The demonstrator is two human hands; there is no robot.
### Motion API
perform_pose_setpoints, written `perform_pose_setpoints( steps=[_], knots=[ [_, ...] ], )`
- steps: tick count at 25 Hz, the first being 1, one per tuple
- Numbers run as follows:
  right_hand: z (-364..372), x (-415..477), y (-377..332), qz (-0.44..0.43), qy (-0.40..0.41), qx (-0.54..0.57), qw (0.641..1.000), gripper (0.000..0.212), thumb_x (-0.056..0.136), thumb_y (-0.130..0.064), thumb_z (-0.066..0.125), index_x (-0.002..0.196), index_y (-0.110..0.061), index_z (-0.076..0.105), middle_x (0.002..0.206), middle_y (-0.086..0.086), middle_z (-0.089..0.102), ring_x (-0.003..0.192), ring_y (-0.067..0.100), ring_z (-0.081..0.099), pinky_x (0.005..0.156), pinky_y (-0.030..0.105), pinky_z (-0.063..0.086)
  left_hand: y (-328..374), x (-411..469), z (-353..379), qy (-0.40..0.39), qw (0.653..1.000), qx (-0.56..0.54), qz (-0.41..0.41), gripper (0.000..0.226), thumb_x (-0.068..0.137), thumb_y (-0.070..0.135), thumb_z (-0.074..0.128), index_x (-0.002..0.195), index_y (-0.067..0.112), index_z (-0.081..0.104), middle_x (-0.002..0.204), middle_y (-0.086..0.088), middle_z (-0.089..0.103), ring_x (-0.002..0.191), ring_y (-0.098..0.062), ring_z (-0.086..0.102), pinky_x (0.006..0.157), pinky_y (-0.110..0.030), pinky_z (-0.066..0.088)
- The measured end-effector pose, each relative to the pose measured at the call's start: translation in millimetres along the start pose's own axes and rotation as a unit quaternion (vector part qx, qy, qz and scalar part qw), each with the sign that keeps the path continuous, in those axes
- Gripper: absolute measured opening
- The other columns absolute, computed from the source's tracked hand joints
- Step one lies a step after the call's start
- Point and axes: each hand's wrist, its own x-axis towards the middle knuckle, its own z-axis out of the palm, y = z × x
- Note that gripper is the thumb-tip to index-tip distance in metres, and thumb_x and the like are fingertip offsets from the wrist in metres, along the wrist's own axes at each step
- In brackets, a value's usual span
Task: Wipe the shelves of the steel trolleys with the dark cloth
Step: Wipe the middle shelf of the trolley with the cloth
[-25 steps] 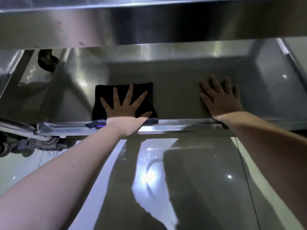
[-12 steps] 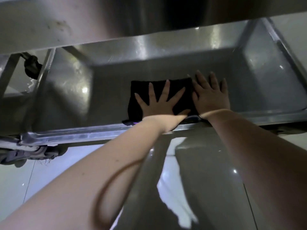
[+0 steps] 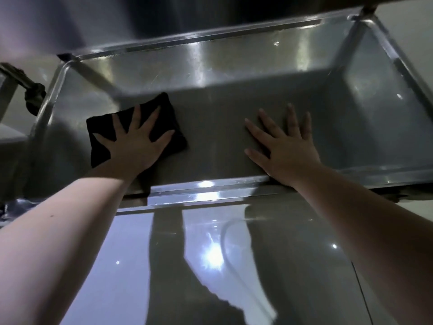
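On the lower shelf, left side: a folded dark cloth (image 3: 164, 103) lies flat on the steel, nearer the left wall than the middle, turned so one corner points far.
Left hand (image 3: 134, 146): palm down on the cloth, fingers (image 3: 138, 114) straight and fanned wide, pressing it to the shelf. Nothing curls round the fabric. The palm and wrist hide the cloth's near right part.
Right hand (image 3: 289, 146): palm down on bare steel right of centre, well apart from the cloth. Its fingers are straight, slightly spread, and hold nothing. The wrist crosses the near rim (image 3: 206, 186).
Lower shelf (image 3: 218, 127): a shallow steel tray of a trolley with raised walls all round. Its middle sits in shadow, while the far wall and right wall (image 3: 370, 102) catch the light.
Upper shelf (image 3: 164, 17): a blurred steel surface across the top of the view, cut off by the frame.
Far left: a dark rounded caster wheel (image 3: 35, 97) on a bracket, blurred and partly cut off.
Floor (image 3: 131, 254): glossy tiles on the near side, with a bright glare and dark shadows. The tile lines are hard to make out.
Forearms: both bare, running out of the frame at the bottom corners.
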Motion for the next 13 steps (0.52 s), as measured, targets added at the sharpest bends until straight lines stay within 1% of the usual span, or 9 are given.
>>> perform_pose_setpoints(
  steps=[3, 5, 6, 7, 10, 11, 13],
  knots=[
    [2.2, -1.2, -0.2, 0.013, 0.000, 0.008, 1.000, 0.071, 0.079, -0.077, -0.003, 0.147, -0.056, -0.008, 0.162, -0.017, -0.007, 0.148, 0.038, -0.010, 0.116, 0.058, -0.008, 14.4, 23.4, -7.1, 0.002, 1.000, -0.016, -0.020, 0.082, 0.072, 0.091, 0.015, 0.147, 0.059, 0.006, 0.163, 0.015, -0.005, 0.149, -0.036, -0.007, 0.105, -0.076, -0.007],
    [1.5, -1.1, -1.0, 0.012, -0.002, 0.012, 1.000, 0.070, 0.079, -0.077, -0.003, 0.147, -0.056, -0.009, 0.162, -0.017, -0.007, 0.148, 0.037, -0.009, 0.116, 0.058, -0.006, 45.9, 37.7, -10.3, 0.007, 0.999, -0.034, -0.041, 0.078, 0.079, 0.087, 0.019, 0.148, 0.056, 0.006, 0.164, 0.010, -0.007, 0.147, -0.042, -0.009, 0.102, -0.079, -0.007],
    [0.9, -0.9, -1.9, 0.012, -0.004, 0.010, 1.000, 0.071, 0.079, -0.077, -0.003, 0.147, -0.056, -0.008, 0.163, -0.016, -0.008, 0.148, 0.037, -0.010, 0.117, 0.058, -0.006, 69.4, 41.6, -10.8, 0.003, 0.999, -0.038, -0.036, 0.076, 0.081, 0.085, 0.019, 0.149, 0.055, 0.004, 0.164, 0.008, -0.008, 0.146, -0.044, -0.011, 0.101, -0.080, -0.008],
    [0.3, -0.6, -1.8, 0.014, -0.004, 0.007, 1.000, 0.072, 0.079, -0.077, -0.003, 0.147, -0.055, -0.007, 0.163, -0.016, -0.008, 0.148, 0.037, -0.010, 0.117, 0.057, -0.007, 96.9, 42.7, -10.0, -0.005, 0.999, -0.039, -0.011, 0.075, 0.082, 0.084, 0.020, 0.149, 0.054, 0.003, 0.164, 0.006, -0.009, 0.145, -0.046, -0.013, 0.100, -0.081, -0.008],
    [1.0, -0.1, 2.5, 0.013, -0.005, 0.005, 1.000, 0.074, 0.079, -0.077, -0.001, 0.149, -0.052, -0.003, 0.163, -0.014, -0.008, 0.148, 0.038, -0.011, 0.117, 0.055, -0.007, 166.3, 32.9, 0.0, -0.014, 0.993, -0.018, 0.119, 0.073, 0.082, 0.084, 0.019, 0.147, 0.058, 0.000, 0.164, 0.006, -0.010, 0.145, -0.046, -0.015, 0.097, -0.080, -0.012],
    [1.3, 0.1, 4.7, 0.011, -0.006, 0.009, 1.000, 0.074, 0.080, -0.077, 0.001, 0.150, -0.052, -0.001, 0.163, -0.015, -0.007, 0.148, 0.037, -0.011, 0.118, 0.055, -0.007, 174.6, 31.2, 1.4, -0.018, 0.989, -0.013, 0.144, 0.072, 0.080, 0.086, 0.018, 0.146, 0.060, -0.001, 0.164, 0.007, -0.010, 0.145, -0.045, -0.015, 0.097, -0.079, -0.013],
    [1.1, -0.4, 8.3, 0.009, 0.000, 0.020, 1.000, 0.071, 0.082, -0.077, 0.007, 0.149, -0.053, 0.002, 0.163, -0.015, -0.003, 0.148, 0.037, -0.008, 0.118, 0.054, -0.006, 163.3, 35.5, -0.6, -0.017, 0.985, -0.007, 0.169, 0.073, 0.077, 0.089, 0.015, 0.144, 0.063, -0.002, 0.164, 0.011, -0.008, 0.147, -0.040, -0.013, 0.099, -0.078, -0.012]
  ],
)
